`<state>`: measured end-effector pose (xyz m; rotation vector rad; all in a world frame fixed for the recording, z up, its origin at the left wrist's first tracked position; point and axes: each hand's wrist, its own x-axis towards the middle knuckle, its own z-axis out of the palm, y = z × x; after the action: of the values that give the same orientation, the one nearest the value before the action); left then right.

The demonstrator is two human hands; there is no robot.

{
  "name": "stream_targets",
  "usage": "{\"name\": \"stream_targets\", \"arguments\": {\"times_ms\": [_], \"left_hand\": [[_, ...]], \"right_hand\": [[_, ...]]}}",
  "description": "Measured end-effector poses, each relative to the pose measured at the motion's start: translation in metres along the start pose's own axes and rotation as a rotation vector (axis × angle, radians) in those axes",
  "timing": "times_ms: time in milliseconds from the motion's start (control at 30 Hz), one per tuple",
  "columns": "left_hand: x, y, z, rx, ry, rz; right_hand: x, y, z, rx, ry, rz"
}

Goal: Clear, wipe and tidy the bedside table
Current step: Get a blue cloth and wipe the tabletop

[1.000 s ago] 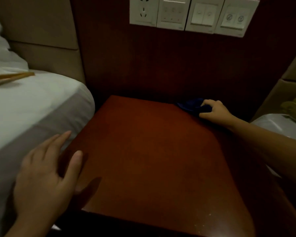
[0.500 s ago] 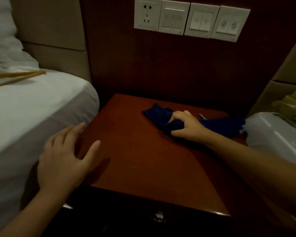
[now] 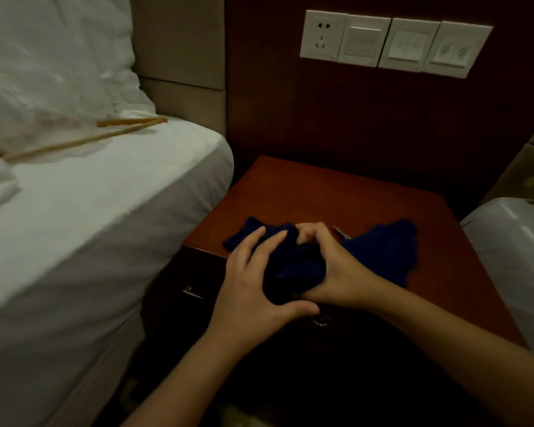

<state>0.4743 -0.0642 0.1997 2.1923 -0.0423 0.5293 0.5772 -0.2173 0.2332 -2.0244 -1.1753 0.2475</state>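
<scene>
The red-brown bedside table (image 3: 336,195) stands between the bed and a white bag. A dark blue cloth (image 3: 386,251) lies bunched at the table's front edge, one corner spread to the right. My right hand (image 3: 333,269) grips the bunched middle of the cloth. My left hand (image 3: 253,282) rests against the cloth from the left, fingers laid over it and thumb under its lower edge. A small pale tag shows on the cloth just right of my right hand's knuckles.
A white-sheeted bed (image 3: 90,217) presses against the table's left side, with two wooden sticks (image 3: 84,140) lying on it. Wall sockets and switches (image 3: 392,44) sit above the table. A white plastic bag (image 3: 515,257) bulges at the right. A drawer pull (image 3: 321,320) shows below the hands.
My right hand dragged the cloth from the table's back right corner to the front edge. My left hand left the table's left side and came onto the cloth.
</scene>
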Motion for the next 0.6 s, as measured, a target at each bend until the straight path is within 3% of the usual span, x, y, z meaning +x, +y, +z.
{"name": "stream_targets", "arguments": {"times_ms": [100,167,267,400,600], "left_hand": [[-0.004,0.008,0.001,0.073,-0.020,-0.044],[-0.004,0.010,0.003,0.133,-0.064,-0.055],[-0.002,0.015,0.011,0.248,-0.075,-0.034],[-0.002,0.011,0.022,0.256,0.059,0.103],[-0.014,0.001,-0.028,-0.176,0.013,0.178]], "right_hand": [[-0.017,-0.001,-0.014,-0.238,-0.111,0.060],[-0.032,0.009,-0.036,-0.481,-0.178,0.244],[-0.046,0.022,-0.053,-0.494,-0.133,0.465],[-0.048,0.012,-0.036,-0.390,-0.045,0.333],[-0.035,-0.037,0.003,-0.275,-0.083,0.131]]}}
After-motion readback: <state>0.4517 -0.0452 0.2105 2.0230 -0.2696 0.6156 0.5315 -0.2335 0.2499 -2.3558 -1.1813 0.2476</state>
